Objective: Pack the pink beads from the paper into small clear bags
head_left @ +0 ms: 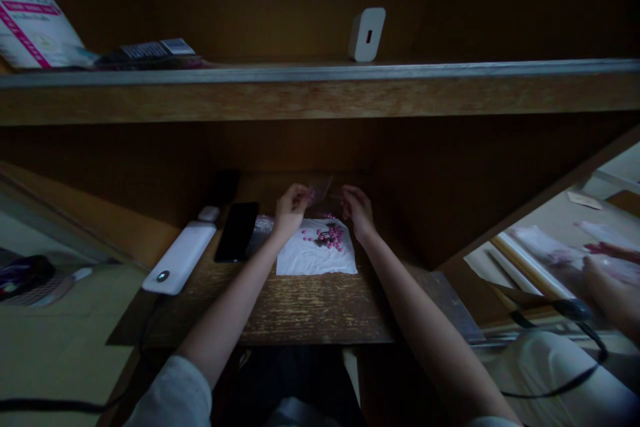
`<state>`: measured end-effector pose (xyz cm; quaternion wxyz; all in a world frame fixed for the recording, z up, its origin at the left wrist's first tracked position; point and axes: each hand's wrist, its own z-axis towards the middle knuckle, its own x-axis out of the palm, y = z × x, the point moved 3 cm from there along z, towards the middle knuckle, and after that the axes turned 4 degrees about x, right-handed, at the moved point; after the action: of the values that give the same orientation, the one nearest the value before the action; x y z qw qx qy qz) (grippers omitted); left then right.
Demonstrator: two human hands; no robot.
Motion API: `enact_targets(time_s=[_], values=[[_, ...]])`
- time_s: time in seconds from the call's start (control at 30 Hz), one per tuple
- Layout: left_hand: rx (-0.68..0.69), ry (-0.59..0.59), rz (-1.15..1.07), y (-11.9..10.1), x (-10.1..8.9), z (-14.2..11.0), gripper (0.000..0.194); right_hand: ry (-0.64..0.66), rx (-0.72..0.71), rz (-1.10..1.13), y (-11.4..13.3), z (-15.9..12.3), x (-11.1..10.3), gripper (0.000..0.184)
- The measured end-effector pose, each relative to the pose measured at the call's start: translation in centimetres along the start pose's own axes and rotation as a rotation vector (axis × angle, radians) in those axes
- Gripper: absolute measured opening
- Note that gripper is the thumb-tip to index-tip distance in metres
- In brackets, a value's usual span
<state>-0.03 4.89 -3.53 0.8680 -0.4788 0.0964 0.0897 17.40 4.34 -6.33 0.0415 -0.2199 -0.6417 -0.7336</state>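
Note:
My left hand (291,208) and my right hand (357,211) are raised side by side above a white cloth (310,257) on the wooden desk (310,307). Both have their fingers curled and pinch a small clear plastic bag (320,191) held between them. A pile of small pink beads (329,235) lies on the cloth just below the hands. What the bag contains is too dim to tell.
A black phone (236,231) and a white power bank (180,257) lie left of the cloth. A shelf (320,90) above carries a white box (367,34), a book (30,23) and a dark flat item. Another person's hand (607,280) is at the right.

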Motion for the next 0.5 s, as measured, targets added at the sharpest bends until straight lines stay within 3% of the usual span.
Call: enact_targets(time_s=[0.1, 0.23, 0.5], values=[[-0.208, -0.103, -0.377, 1.1, -1.1, -0.4, 0.017, 0.103, 0.021, -0.09, 0.0, -0.5, 0.9, 0.026], [-0.383, -0.118, -0.641, 1.8, -1.7, -1.1, 0.021, 0.268, 0.062, -0.153, 0.0, -1.3, 1.9, 0.028], [-0.464, -0.206, -0.685, 1.8, -1.7, -1.6, 0.03, 0.389, 0.046, -0.318, 0.5, -2.0, 2.2, 0.032]])
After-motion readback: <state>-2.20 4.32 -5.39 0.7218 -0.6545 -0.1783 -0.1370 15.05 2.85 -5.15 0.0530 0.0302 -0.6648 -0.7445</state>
